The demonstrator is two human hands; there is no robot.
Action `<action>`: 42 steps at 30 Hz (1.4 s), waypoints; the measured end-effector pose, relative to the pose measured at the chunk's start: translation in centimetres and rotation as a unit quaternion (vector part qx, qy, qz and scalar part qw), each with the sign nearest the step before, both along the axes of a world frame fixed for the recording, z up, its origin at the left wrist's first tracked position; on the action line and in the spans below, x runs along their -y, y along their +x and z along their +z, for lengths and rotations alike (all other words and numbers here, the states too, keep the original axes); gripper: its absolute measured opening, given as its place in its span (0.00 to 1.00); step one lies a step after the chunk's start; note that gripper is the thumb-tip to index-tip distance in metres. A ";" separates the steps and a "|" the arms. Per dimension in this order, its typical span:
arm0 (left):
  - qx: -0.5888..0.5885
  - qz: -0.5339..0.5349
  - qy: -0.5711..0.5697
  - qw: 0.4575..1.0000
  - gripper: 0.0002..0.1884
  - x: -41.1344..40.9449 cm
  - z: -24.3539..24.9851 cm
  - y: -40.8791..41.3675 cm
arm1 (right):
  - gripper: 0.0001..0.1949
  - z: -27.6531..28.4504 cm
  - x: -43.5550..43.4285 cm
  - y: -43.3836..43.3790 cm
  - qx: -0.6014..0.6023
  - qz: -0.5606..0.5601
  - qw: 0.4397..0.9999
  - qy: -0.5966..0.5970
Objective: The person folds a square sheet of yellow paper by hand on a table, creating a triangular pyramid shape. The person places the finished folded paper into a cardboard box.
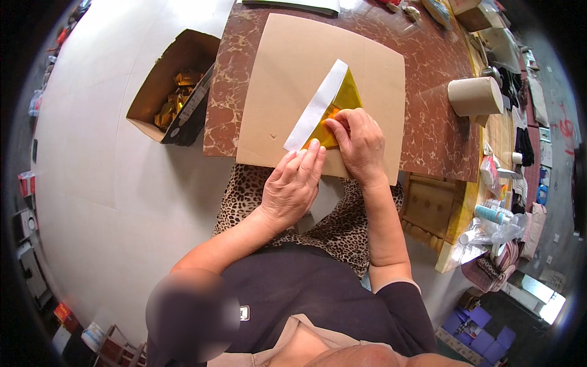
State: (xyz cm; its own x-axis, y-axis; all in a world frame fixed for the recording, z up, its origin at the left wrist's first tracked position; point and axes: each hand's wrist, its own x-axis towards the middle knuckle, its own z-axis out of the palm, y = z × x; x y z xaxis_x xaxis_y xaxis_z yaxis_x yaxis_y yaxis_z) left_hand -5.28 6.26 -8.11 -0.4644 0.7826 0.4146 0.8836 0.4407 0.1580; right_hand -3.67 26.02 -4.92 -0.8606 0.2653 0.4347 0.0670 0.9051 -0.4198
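A sheet of gold foil paper (pixel 347 95) with a white strip (pixel 317 106) along its left edge lies folded to a pointed, roughly triangular shape. Beneath it is a flat cardboard sheet (pixel 293 55). My right hand (pixel 363 144) pinches an orange-gold fold of the paper near its middle between thumb and forefinger, and covers part of its right side. At the paper's lower corner rest the fingertips of my left hand (pixel 293 188), stretched out flat and held close together. My left thumb is hidden.
An open cardboard box (pixel 151 98) with several folded gold foil pieces (pixel 176 103) stands left of the red marbled table (pixel 431 91). A paper roll (pixel 475 96) lies at the table's right edge. Beyond, a wooden bench (pixel 451 229) carries plastic bags and a bottle (pixel 493 214).
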 end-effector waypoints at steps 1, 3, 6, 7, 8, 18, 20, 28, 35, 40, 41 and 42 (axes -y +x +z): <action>0.004 0.001 -0.005 1.000 0.38 0.0 0.2 0.0 | 0.10 0.0 0.0 0.0 0.010 -0.003 1.000 -0.008; 0.000 0.012 -0.001 1.000 0.38 0.0 0.1 0.0 | 0.10 0.0 0.0 0.1 0.031 -0.009 0.999 -0.025; -0.011 0.010 -0.004 1.000 0.38 0.0 0.1 -0.2 | 0.11 0.0 0.0 0.1 0.029 -0.011 0.999 -0.033; -0.015 0.006 -0.007 1.000 0.38 0.1 0.2 -0.2 | 0.11 -0.1 0.0 0.1 0.029 -0.012 0.999 -0.032; -0.014 0.003 -0.011 1.000 0.39 0.0 0.3 -0.3 | 0.11 -0.1 0.1 0.1 0.028 -0.013 0.999 -0.032; -0.069 0.000 -0.037 0.997 0.37 -0.8 0.5 -1.1 | 0.11 0.1 0.2 0.2 0.009 -0.017 1.000 0.002; -0.071 0.004 -0.033 0.997 0.34 -1.0 0.4 -1.0 | 0.10 0.1 0.2 0.3 0.004 -0.033 0.998 0.048; -0.095 0.030 -0.022 0.995 0.31 -1.7 -0.6 -0.9 | 0.17 0.0 3.4 4.3 -0.091 0.070 0.992 -0.046; -0.098 0.031 -0.007 0.995 0.30 -1.5 -0.3 -0.7 | 0.24 -1.9 4.4 6.1 -0.011 0.019 0.996 0.083; -0.106 0.034 -0.045 0.993 0.31 -1.3 0.1 -0.5 | 0.24 -2.2 2.1 7.9 0.006 -0.013 0.992 0.129; -0.110 0.037 -0.047 0.992 0.32 -1.3 0.0 -0.4 | 0.24 -2.2 1.8 8.1 0.007 -0.013 0.990 0.139; -0.100 0.035 -0.040 0.994 0.32 -1.3 -0.2 -0.4 | 0.25 -2.3 1.6 8.2 0.011 -0.015 0.990 0.140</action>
